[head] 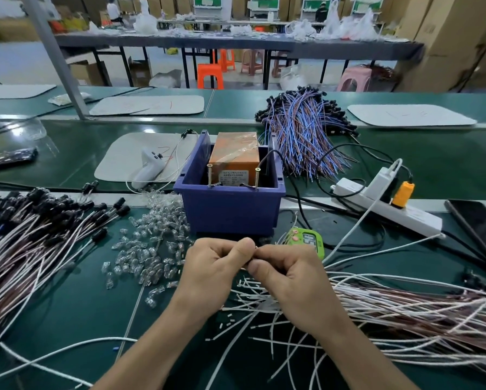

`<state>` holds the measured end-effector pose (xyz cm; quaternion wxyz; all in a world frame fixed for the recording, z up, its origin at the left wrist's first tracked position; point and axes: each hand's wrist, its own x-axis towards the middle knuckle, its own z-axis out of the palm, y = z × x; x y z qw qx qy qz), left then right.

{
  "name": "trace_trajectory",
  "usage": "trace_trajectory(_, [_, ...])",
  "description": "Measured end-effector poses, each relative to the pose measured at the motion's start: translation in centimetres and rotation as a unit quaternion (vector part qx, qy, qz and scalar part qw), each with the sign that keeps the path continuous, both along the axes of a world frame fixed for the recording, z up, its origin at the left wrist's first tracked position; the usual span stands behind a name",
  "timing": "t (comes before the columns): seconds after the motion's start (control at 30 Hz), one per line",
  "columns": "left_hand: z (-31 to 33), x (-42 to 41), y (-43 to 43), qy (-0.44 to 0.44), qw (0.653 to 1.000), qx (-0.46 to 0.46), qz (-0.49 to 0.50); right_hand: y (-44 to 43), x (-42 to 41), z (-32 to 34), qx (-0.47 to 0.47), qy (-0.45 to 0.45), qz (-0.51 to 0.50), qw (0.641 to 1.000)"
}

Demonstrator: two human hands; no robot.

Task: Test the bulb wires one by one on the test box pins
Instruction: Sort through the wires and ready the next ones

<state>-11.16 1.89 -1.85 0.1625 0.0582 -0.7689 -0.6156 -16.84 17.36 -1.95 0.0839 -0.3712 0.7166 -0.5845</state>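
A blue test box [230,209] stands mid-table with an orange unit [234,156] inside and two upright screw pins, one on the left [209,175] and one on the right [256,178], at its near rim. Just in front of it my left hand [216,266] and my right hand [286,271] meet, fingers curled, pinching a small bulb wire between the fingertips; the piece itself is almost hidden. Loose clear bulbs [149,249] lie left of my hands. White and brown wires [390,308] fan out to the right.
A pile of black-capped wires [39,235] fills the left. A bundle of blue and purple wires [303,136] lies behind the box. A white power strip [388,204], a green timer [309,240], a dark phone [478,223] and a white controller [149,167] sit around.
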Motion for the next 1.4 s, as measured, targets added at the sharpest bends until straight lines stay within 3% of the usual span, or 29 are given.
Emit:
trace_trajectory(0.13, [-0.3,0.2,-0.8,0.027,0.991,-0.125,0.047,-0.1,0.0,-0.4,0.03,-0.003,0.007,1.0])
trace_trajectory(0.23, [-0.3,0.3,-1.0,0.033,0.985,-0.164,0.053,-0.1,0.0,-0.4,0.031,-0.009,0.022,0.999])
trace_trajectory(0.3, [-0.3,0.2,-0.9,0.019,0.99,-0.132,0.046,-0.1,-0.1,-0.5,0.025,-0.008,0.019,0.999])
trace_trajectory(0.4, [0.0,0.0,-0.4,-0.017,1.0,-0.01,0.006,0.0,-0.3,-0.5,0.009,-0.007,0.012,1.0])
trace_trajectory(0.57, [0.3,-0.2,0.5,-0.071,0.989,0.133,-0.014,0.1,-0.4,-0.4,0.002,0.012,0.001,1.0])
trace_trajectory(0.73, [0.3,-0.1,-0.2,-0.02,0.999,-0.034,0.007,0.0,-0.3,-0.6,0.024,0.02,-0.011,0.999])
trace_trajectory(0.9, [0.1,0.4,-1.3,0.009,0.983,-0.18,0.036,-0.1,-0.2,-0.5,0.052,-0.005,0.002,0.999])
trace_trajectory(1.13, [0.5,0.2,-1.0,-0.023,0.991,-0.133,-0.003,0.0,0.2,-0.5,0.093,0.078,-0.032,0.992])
trace_trajectory(1.2, [0.5,0.5,-0.8,-0.006,0.987,-0.16,0.014,-0.2,0.4,-0.4,0.087,0.069,-0.032,0.993])
trace_trajectory(1.33, [0.2,0.9,-0.1,0.038,0.951,-0.299,0.073,-0.5,0.6,0.5,0.03,0.025,0.034,0.999])
trace_trajectory(1.4, [0.1,0.7,0.0,0.054,0.971,-0.225,0.055,-0.6,0.7,1.1,0.008,-0.001,0.06,0.998])
